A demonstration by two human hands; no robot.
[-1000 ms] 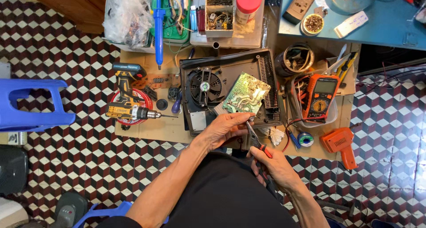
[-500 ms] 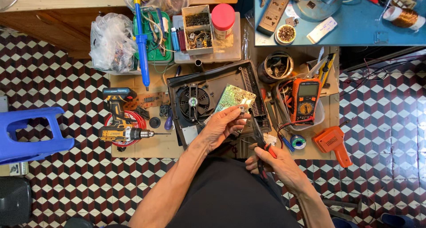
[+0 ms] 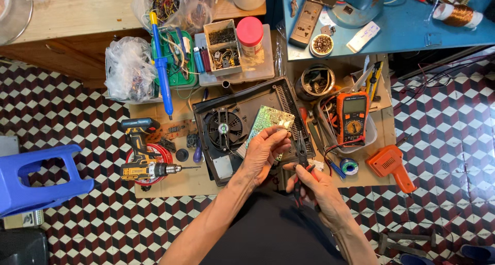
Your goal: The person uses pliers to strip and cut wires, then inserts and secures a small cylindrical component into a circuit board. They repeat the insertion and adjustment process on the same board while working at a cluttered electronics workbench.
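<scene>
My left hand (image 3: 264, 150) grips the lower edge of a green circuit board (image 3: 269, 120) and holds it tilted above an open black appliance case (image 3: 234, 102) with a round fan (image 3: 224, 129) inside. My right hand (image 3: 315, 185) is shut on a pair of red-handled pliers (image 3: 302, 151); their dark jaws point up, just right of the board's lower corner. Both hands hover close together at the front edge of the case.
An orange multimeter (image 3: 351, 117) lies in a tray to the right, an orange soldering gun (image 3: 391, 165) beyond it. Left of the case lie a yellow cordless drill (image 3: 147, 169) and a blue desoldering pump (image 3: 161, 69). A blue stool (image 3: 36, 180) stands far left.
The view has tilted and moved closer, so the workspace sits lower in frame. My left hand has lifted the board slightly; the pliers have come up closer to the board's edge.
</scene>
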